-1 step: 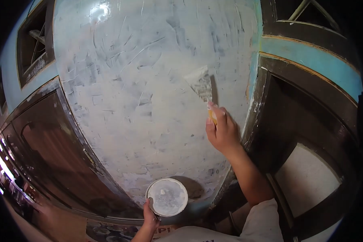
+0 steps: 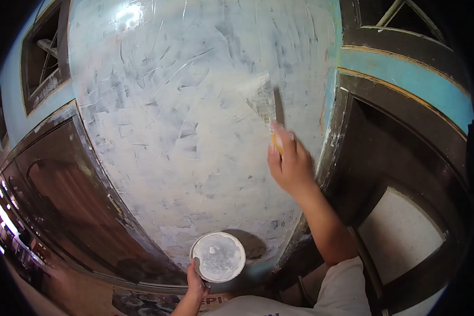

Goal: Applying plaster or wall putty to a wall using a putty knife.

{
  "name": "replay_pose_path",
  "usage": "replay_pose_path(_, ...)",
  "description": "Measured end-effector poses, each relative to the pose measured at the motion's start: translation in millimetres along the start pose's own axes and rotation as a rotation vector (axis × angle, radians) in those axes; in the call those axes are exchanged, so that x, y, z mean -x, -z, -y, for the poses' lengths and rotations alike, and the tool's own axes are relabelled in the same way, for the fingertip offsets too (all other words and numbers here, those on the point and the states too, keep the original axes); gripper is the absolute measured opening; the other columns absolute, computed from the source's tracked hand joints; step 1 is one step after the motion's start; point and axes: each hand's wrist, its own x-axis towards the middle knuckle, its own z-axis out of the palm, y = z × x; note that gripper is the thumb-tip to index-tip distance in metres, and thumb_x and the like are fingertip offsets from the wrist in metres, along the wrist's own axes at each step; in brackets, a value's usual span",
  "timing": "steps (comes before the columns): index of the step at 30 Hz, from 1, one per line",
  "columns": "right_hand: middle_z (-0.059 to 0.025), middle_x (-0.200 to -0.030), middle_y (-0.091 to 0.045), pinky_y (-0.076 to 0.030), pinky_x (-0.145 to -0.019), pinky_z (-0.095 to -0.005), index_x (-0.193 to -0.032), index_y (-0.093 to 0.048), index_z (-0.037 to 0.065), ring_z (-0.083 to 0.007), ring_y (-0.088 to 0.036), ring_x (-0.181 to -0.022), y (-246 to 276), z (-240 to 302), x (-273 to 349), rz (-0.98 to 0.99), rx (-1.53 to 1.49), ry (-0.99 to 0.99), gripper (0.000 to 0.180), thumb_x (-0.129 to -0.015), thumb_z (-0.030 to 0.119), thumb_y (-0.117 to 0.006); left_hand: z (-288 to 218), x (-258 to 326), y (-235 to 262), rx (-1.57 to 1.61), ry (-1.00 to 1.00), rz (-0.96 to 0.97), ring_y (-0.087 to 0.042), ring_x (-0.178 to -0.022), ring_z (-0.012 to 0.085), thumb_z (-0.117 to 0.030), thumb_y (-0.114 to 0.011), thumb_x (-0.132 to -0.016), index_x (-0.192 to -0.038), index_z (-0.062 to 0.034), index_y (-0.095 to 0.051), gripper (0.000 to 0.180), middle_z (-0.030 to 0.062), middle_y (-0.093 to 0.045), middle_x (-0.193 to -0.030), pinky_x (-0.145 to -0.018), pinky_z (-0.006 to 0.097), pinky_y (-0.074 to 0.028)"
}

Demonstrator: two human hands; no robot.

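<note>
White-smeared wall (image 2: pixel 158 137): fills the middle; grey-blue patches and scrape marks throughout, bright glare far left.
Putty knife (image 2: pixel 262 100): right of centre, in front of wall; wide whitish blade angled up and left, shadow just right of it. Blade contact: cannot tell.
Right grip (image 2: pixel 292 164): fingers closed around the knife's yellow handle (image 2: pixel 276 141), no free gap.
Round white tub (image 2: pixel 243 256): near, low centre, facing up; grey-white material inside, one small lump.
Left grip (image 2: pixel 196 283): closed on the tub's left near side, thumb over rim; other fingers mostly hidden.
Left door (image 2: pixel 73 184): dark brown, frame paint-smudged.
Right door (image 2: pixel 389 152): dark brown, pale panel (image 2: pixel 403 234) low.
Sleeve (image 2: pixel 345 287): light, near right.
</note>
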Motion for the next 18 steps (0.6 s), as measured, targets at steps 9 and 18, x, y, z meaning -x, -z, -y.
replay_pose_path(9, -0.0213, -0.106, -0.058, -0.049, -0.075, -0.0455, -0.129, -0.041, 0.008, -0.0405, -0.058, -0.09, -8.7, 1.5, 35.7, 0.059, 0.005, -0.217, 0.047, -0.084, 0.01, -0.055, 8.6, 8.0, -17.9, 0.031, -0.013, -0.011, -0.052, -0.115, 0.0278, -0.05, -0.036, -0.09, -0.131, -0.0049, -0.042, 0.061, 0.013, -0.053, -0.126, -0.098, 0.039, -0.04)
replay_pose_path(18, -0.0233, -0.117, -0.055, -0.047, -0.087, -0.0404, -0.126, -0.042, -0.002, -0.0397, -0.056, -0.105, 12.2, -9.7, 58.7, -0.051, -0.108, -0.215, 0.043, -0.085, 0.005, -0.054, 21.5, 1.7, -3.2, 0.013, -0.03, 0.005, -0.052, -0.114, 0.0285, -0.055, -0.034, -0.089, -0.133, -0.0076, -0.041, 0.065, 0.0117, -0.051, -0.128, -0.094, 0.04, -0.043)
